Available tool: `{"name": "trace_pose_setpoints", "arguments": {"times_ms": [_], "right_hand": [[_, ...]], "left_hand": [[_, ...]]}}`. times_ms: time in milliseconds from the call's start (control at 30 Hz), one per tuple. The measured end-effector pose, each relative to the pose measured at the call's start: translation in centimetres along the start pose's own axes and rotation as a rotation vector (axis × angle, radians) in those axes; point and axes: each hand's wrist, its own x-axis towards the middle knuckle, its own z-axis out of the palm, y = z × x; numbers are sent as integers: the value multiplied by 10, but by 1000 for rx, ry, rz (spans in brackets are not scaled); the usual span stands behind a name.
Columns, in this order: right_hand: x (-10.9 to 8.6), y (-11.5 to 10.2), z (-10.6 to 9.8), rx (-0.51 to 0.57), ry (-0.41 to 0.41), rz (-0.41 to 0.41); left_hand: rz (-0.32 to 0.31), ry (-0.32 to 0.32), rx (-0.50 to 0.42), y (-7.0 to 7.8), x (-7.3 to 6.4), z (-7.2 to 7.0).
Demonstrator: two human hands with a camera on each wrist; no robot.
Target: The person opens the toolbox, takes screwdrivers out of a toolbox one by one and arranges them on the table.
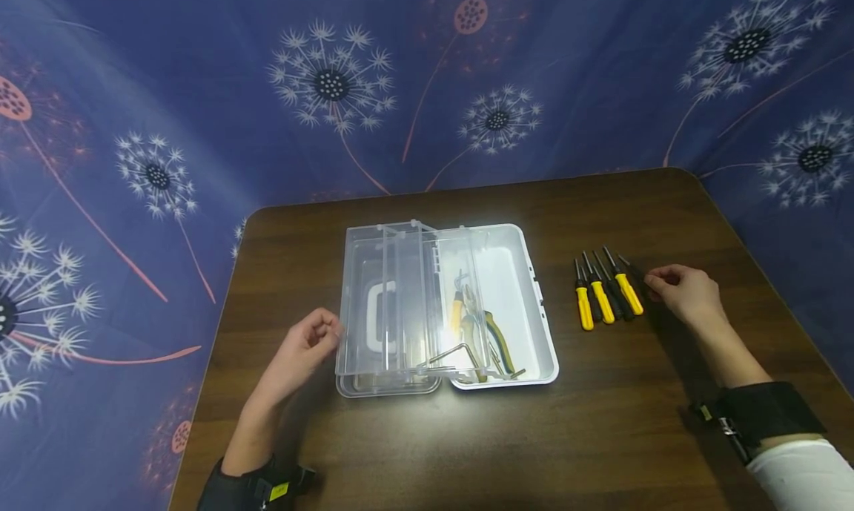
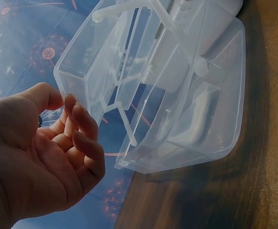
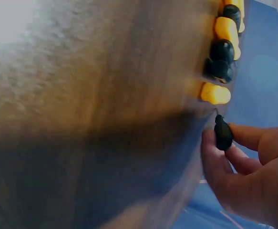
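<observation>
My right hand (image 1: 690, 296) pinches a small black-handled screwdriver (image 3: 223, 133) between thumb and fingers, its thin shaft pointing toward the neighbouring screwdrivers. Beside it lies a row of several yellow-handled screwdrivers (image 1: 601, 303) and black-handled screwdrivers (image 1: 615, 294) on the table. On the other side, my left hand (image 1: 300, 355) has curled fingers at the left edge of a clear plastic tray (image 1: 363, 274), and the fingertips appear to pinch that edge. The tray belongs to an opened toolbox, whose white base (image 1: 517, 274) holds pliers (image 1: 500, 340), an L-shaped hex key (image 1: 470, 351) and a yellow-handled tool (image 1: 457, 311).
Under the tray lies the toolbox's clear lid (image 1: 390, 385) with a white handle (image 1: 373, 318). Everything stands on a dark brown wooden table (image 1: 414, 452). A blue dandelion-patterned cloth (image 1: 414, 73) hangs behind and beside it.
</observation>
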Motion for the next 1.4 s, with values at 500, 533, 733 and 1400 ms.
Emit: {"name": "trace_pose_setpoints", "arguments": {"times_ms": [500, 533, 733, 1400], "right_hand": [[2, 4, 6, 16, -110, -19], [2, 4, 6, 15, -113, -19], [1, 3, 6, 16, -122, -18], [-27, -139, 31, 287, -36, -329]], "left_hand": [[-5, -14, 16, 1, 1, -3], [-8, -16, 16, 1, 1, -4], [-13, -23, 8, 0, 1, -4], [8, 9, 22, -3, 0, -1]]}}
